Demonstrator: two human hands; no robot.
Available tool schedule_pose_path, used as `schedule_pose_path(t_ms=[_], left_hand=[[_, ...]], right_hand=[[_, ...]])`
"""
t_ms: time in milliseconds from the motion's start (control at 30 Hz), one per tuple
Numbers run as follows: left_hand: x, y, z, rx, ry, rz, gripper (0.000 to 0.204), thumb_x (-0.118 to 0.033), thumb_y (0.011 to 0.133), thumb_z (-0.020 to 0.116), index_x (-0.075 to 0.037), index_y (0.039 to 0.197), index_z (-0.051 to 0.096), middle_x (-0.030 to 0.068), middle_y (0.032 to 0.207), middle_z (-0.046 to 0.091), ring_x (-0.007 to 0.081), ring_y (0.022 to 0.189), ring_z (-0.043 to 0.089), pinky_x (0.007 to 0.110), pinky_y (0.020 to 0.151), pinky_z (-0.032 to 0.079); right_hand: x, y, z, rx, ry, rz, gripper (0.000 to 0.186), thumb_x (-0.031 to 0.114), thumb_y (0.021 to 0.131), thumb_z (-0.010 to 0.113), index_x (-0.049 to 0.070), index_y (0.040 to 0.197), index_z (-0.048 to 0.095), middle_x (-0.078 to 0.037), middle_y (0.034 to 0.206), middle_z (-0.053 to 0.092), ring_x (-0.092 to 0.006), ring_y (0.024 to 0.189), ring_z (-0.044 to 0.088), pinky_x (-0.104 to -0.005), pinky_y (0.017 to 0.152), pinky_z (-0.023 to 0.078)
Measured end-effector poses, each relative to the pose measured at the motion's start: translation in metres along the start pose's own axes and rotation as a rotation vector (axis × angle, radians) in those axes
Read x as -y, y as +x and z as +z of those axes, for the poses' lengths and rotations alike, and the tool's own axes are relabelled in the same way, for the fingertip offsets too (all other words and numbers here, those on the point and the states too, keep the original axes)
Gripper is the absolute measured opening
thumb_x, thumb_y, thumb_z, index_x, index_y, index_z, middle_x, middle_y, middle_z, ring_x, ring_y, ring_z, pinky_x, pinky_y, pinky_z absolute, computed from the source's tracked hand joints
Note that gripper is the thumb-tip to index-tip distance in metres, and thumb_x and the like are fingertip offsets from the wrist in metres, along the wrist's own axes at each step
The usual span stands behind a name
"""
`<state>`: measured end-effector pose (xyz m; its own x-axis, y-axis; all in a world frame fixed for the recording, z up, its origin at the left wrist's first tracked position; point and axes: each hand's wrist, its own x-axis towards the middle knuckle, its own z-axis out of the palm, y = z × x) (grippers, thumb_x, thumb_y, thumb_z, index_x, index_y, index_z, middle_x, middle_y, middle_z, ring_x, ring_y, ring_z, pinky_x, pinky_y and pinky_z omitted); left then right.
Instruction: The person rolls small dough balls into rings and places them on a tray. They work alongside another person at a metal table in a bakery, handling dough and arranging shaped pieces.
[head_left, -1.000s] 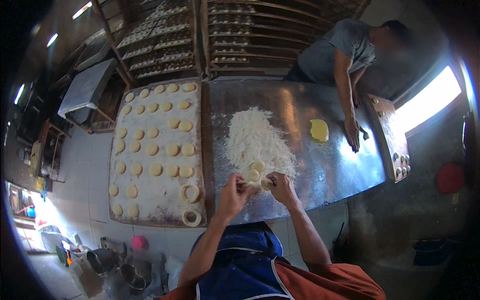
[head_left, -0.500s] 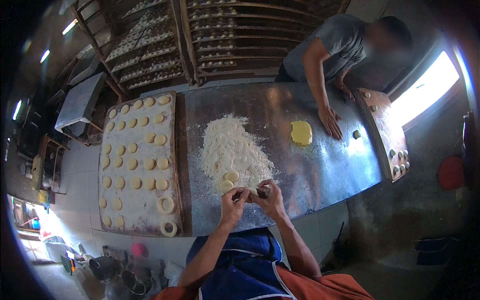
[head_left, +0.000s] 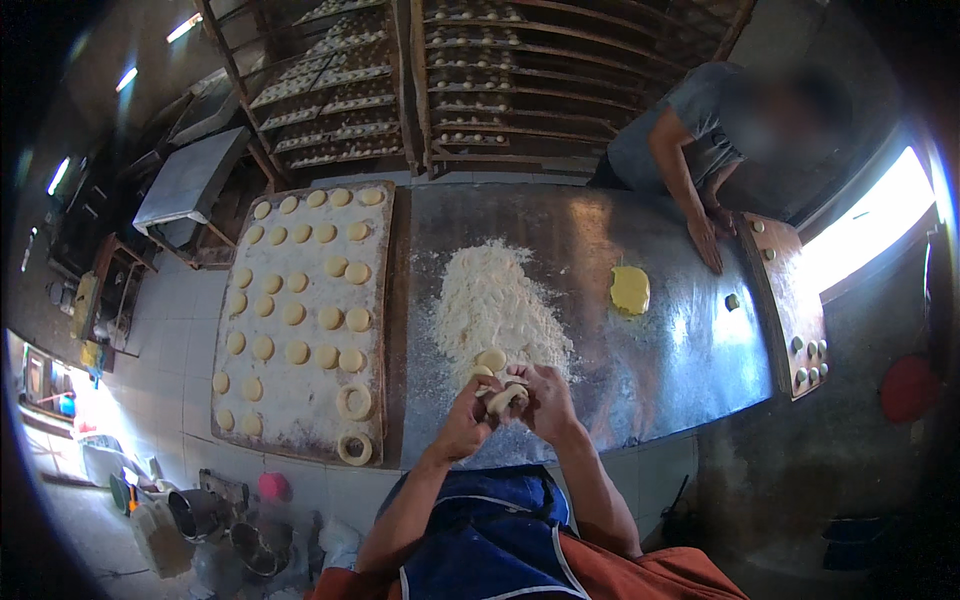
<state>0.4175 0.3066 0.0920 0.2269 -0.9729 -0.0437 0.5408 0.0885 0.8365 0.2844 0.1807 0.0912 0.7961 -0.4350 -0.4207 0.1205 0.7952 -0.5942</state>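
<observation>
In front of me, both hands hold a piece of pale dough (head_left: 506, 400) stretched between them, bent into a loop. My left hand (head_left: 466, 420) pinches its left end, and my right hand (head_left: 549, 404) grips the other side with curled fingers. Just beyond my fingers, two round dough pieces (head_left: 490, 359) lie against a wide heap of white flour (head_left: 490, 300). The metal-topped table (head_left: 570, 260) carries the flour. To the left, a floured wooden board (head_left: 310, 400) bears several dough rounds and two dough rings (head_left: 354, 403) at its near right corner.
A yellow slab (head_left: 630, 290) sits on the table's right part. Beyond it a co-worker's hand (head_left: 706, 246) rests on the metal, near a small dark-sided lump (head_left: 732, 302). A board with several pieces (head_left: 785, 290) stands at the right end. Racks of dough (head_left: 470, 90) rise behind.
The dough between my hands has gone from a short stretched piece to a bent loop, and my hands have turned around it. The whole view has shifted slightly.
</observation>
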Motion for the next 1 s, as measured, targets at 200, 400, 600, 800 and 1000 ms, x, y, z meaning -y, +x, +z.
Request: schedule_pose_path(t_ms=[200, 400, 600, 800, 1000], left_hand=[[0.01, 0.002, -0.036, -0.383, 0.004, 0.191, 0.028, -0.034, 0.103, 0.05, -0.011, 0.116, 0.045, 0.0081, 0.099, 0.058, 0.0182, 0.083, 0.06, 0.029, 0.067, 0.046], [-0.008, -0.003, -0.042, -0.585, 0.188, 0.167, 0.03, -0.04, 0.105, 0.05, -0.01, 0.1, 0.047, 0.0086, 0.084, 0.057, 0.0253, 0.076, 0.061, 0.041, 0.064, 0.049], [-0.014, -0.018, -0.082, -0.64, 0.496, 0.45, 0.041, -0.047, 0.103, 0.049, -0.012, 0.082, 0.048, 0.0058, 0.078, 0.057, 0.0215, 0.068, 0.057, 0.039, 0.06, 0.046], [-0.022, -0.028, -0.103, -0.759, 0.416, 0.608, 0.037, -0.04, 0.103, 0.048, -0.009, 0.083, 0.053, 0.008, 0.08, 0.056, 0.028, 0.071, 0.058, 0.042, 0.061, 0.047], [-0.019, -0.065, -0.136, -0.407, -0.683, 0.516, 0.023, -0.025, 0.099, 0.055, -0.007, 0.086, 0.05, 0.0126, 0.078, 0.054, 0.0312, 0.072, 0.061, 0.047, 0.061, 0.05]], right_hand=[[-0.038, 0.033, 0.025, -0.099, 0.118, -0.247, 0.056, 0.05, 0.104, 0.045, -0.001, 0.088, 0.063, -0.015, 0.088, 0.068, -0.0231, 0.066, 0.061, -0.0344, 0.066, 0.049], [-0.055, 0.042, 0.072, -0.249, -1.35, -0.572, 0.045, 0.04, 0.109, 0.04, 0.005, 0.125, 0.062, -0.021, 0.11, 0.065, -0.0341, 0.101, 0.065, -0.0437, 0.09, 0.05], [-0.084, 0.061, 0.1, -0.21, -1.144, -0.409, 0.048, 0.041, 0.11, 0.041, 0.001, 0.13, 0.059, -0.021, 0.11, 0.063, -0.0285, 0.098, 0.063, -0.04, 0.088, 0.051], [-0.11, 0.076, 0.097, -0.15, -1.033, -0.541, 0.059, 0.045, 0.106, 0.042, -0.007, 0.098, 0.069, -0.017, 0.073, 0.064, -0.0271, 0.069, 0.06, -0.0461, 0.067, 0.047], [-0.124, 0.06, 0.172, -0.017, -0.971, -0.571, 0.062, 0.044, 0.107, 0.039, -0.006, 0.092, 0.072, -0.021, 0.069, 0.064, -0.0339, 0.064, 0.061, -0.0442, 0.064, 0.048]])
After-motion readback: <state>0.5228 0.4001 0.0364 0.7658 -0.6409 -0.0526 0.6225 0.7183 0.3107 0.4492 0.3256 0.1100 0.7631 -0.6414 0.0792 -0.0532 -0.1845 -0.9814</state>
